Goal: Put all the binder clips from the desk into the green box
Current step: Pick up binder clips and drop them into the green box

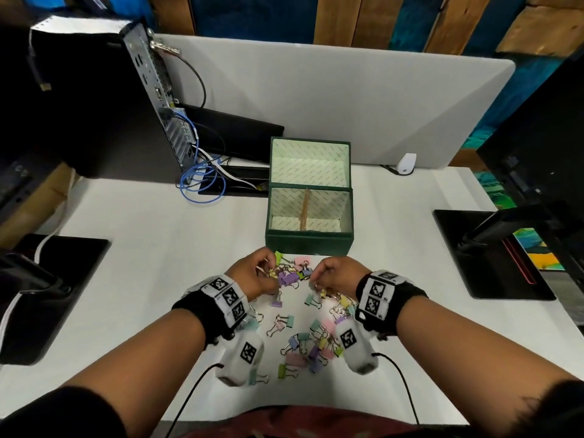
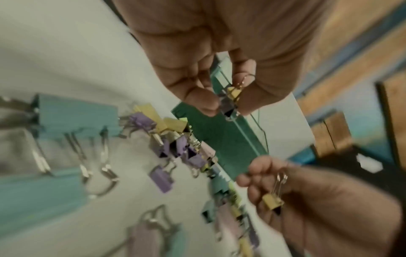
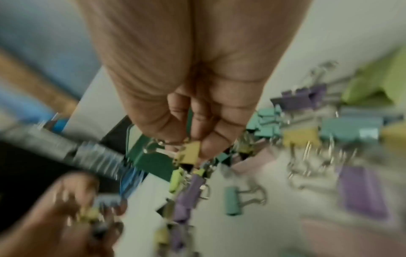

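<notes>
The green box (image 1: 308,240) stands open on the white desk (image 1: 158,248), its lid upright behind it and its inside bare. Several pastel binder clips (image 1: 303,339) lie scattered between my wrists, and more bunch up (image 1: 294,271) just in front of the box. My left hand (image 1: 268,270) pinches a small yellow clip and a purple clip (image 2: 230,102) above that bunch. My right hand (image 1: 317,281) pinches a small yellow clip (image 3: 190,153) by its wire handles. Both hands hover close together near the box's front wall (image 2: 219,139).
A computer tower (image 1: 126,105) with blue cables (image 1: 202,181) stands at the back left. Black monitor bases sit at the left (image 1: 63,279) and the right (image 1: 493,257). A grey partition (image 1: 316,90) closes the desk's far edge, with a small white device (image 1: 406,162) at its foot.
</notes>
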Motion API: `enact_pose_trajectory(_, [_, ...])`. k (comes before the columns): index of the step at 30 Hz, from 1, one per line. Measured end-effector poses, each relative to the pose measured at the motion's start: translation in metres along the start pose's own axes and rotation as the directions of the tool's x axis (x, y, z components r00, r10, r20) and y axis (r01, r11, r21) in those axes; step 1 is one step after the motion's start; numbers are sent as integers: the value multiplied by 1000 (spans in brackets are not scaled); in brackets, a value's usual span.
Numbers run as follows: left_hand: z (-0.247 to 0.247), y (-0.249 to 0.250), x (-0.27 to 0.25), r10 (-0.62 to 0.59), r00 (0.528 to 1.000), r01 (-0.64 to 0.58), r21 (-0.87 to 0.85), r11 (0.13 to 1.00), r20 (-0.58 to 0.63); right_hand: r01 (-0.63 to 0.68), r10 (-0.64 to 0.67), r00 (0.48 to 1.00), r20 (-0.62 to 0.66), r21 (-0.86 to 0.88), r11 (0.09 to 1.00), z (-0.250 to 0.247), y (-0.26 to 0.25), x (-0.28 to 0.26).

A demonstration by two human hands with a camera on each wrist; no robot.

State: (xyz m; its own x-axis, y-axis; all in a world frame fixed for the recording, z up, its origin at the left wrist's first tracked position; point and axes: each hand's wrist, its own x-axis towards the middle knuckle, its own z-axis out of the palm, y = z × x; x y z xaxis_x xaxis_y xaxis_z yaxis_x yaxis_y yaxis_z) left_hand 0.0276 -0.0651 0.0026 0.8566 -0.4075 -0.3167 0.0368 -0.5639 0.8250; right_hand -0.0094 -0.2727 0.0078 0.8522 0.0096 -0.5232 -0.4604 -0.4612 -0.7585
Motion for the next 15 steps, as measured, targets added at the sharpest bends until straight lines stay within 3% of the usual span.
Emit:
enact_pose_trajectory(1, [-2, -1, 0, -44, 999, 43, -126, 991, -11, -51, 44, 998, 41, 196, 979, 0, 0, 0])
enact_pose_trajectory(3, [-5, -2, 1, -118, 993, 104, -406, 908, -10, -193, 136, 980, 147, 513, 836, -2, 1, 0])
enact_pose_trajectory(5, [-6, 1, 1, -200, 980, 161, -647, 745, 14, -324, 182, 941, 286, 598, 733, -7, -2, -3])
enact_pose_trajectory(9, [-10, 4, -3, -277, 955, 235, -836, 496, 104, -375, 147, 896, 418, 538, 755, -14, -9, -4])
enact_pose_trajectory(12, [-14, 4, -5, -284, 948, 262, -863, 431, 146, -363, 159, 895, 418, 472, 803, -13, -11, 0])
enact_pose_trajectory(15, [-17, 4, -7, -284, 945, 274, -872, 406, 165, -213, 150, 953, 263, 231, 949, -7, -17, 2])
